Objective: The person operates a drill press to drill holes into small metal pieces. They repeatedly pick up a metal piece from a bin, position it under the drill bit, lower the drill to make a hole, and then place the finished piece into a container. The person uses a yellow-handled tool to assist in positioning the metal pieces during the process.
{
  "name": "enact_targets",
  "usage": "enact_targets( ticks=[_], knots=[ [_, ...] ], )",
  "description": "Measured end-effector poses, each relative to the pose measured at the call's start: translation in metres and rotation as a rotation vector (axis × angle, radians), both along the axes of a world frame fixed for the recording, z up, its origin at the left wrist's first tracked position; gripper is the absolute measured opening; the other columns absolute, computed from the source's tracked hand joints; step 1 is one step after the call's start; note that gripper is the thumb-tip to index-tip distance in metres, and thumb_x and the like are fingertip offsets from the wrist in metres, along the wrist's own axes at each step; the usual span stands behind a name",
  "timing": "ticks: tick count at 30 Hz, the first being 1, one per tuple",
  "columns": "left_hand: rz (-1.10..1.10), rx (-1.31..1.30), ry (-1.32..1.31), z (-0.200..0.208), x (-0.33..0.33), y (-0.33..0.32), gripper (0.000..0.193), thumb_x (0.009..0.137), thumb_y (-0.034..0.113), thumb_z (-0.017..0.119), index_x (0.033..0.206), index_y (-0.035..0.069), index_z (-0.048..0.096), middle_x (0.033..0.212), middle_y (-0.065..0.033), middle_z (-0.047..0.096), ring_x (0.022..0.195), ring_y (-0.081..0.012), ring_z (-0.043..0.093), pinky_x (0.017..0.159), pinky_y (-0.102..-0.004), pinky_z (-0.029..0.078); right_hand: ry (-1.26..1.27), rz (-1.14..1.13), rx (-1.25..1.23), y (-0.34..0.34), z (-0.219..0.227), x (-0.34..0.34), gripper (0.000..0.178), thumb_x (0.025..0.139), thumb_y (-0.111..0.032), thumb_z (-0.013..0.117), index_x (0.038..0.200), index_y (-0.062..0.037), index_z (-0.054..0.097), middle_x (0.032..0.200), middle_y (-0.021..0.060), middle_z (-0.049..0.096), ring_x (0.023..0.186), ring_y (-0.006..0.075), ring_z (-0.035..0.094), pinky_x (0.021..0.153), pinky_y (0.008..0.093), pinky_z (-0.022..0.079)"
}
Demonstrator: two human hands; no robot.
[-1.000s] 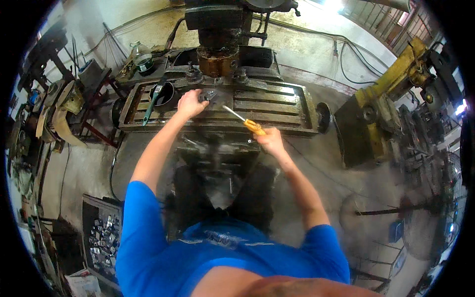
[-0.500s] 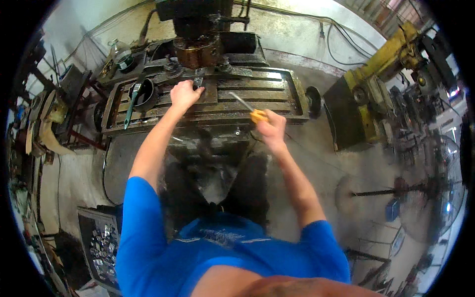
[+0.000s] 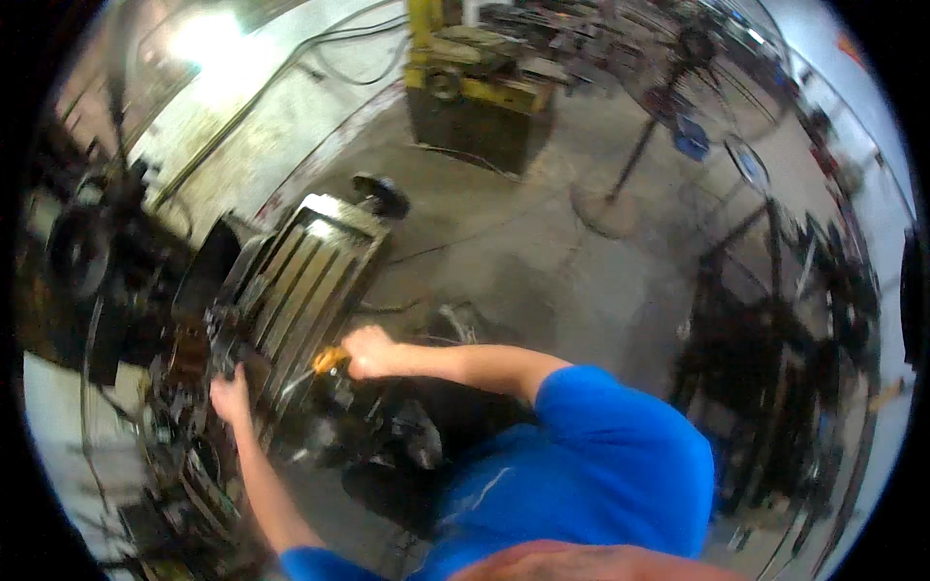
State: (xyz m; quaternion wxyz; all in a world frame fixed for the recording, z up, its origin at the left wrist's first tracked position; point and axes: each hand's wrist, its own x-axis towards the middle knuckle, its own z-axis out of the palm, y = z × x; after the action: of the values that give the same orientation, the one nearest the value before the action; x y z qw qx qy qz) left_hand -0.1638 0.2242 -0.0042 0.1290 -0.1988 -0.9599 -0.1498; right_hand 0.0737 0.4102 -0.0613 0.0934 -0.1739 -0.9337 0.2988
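My right hand (image 3: pixel 368 351) is closed round the yellow handle (image 3: pixel 330 361) of a tool with a thin straight metal shaft (image 3: pixel 296 384). The shaft points toward the slotted machine table (image 3: pixel 308 274); blur hides what kind of tip it has. My left hand (image 3: pixel 231 397) is closed beside the dark metal fixture (image 3: pixel 225 355) at the table, below the machine's round brown head (image 3: pixel 186 356). Whatever its fingers grip is hidden. The two hands are apart.
A round handwheel (image 3: pixel 381 197) sticks out at the table's far end. Beyond stand a yellow and dark machine (image 3: pixel 481 107) and a pedestal fan (image 3: pixel 632 160). Dark racks (image 3: pixel 765 329) line the right side. Cables (image 3: pixel 320 44) run along the wall.
My view has swung far to the right, so the table now lies at the left, tilted. My right hand still holds the yellow-handled tool; my left hand stays at the fixture.
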Motion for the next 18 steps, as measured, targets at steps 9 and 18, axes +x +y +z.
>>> enact_targets(
  ticks=[9, 18],
  knots=[
    [0.092, -0.017, 0.132, -0.004, 0.009, 0.02, 0.05, 0.072, 0.053, 0.058, 0.089, 0.006, 0.066, 0.088, -0.0157, 0.063, 0.079, -0.0339, 0.06, 0.064, -0.0449, 0.048, -0.036, -0.065, -0.19, 0.025, 0.029, 0.062, 0.023, 0.051, -0.016, 0.056, 0.068, -0.0041, 0.065, 0.066, 0.0175, 0.061, 0.069, 0.0348, 0.06, 0.062, 0.0409, 0.049],
    [0.072, 0.164, -0.137, 0.032, 0.037, 0.022, 0.05, 0.073, 0.05, 0.06, 0.098, 0.007, 0.06, 0.095, -0.0168, 0.062, 0.09, -0.034, 0.058, 0.074, -0.043, 0.045, 0.359, 0.109, -0.397, 0.066, 0.101, 0.09, 0.034, 0.06, -0.022, 0.062, 0.088, -0.003, 0.066, 0.081, 0.013, 0.066, 0.072, 0.0207, 0.063, 0.068, 0.03, 0.05]
  ],
)
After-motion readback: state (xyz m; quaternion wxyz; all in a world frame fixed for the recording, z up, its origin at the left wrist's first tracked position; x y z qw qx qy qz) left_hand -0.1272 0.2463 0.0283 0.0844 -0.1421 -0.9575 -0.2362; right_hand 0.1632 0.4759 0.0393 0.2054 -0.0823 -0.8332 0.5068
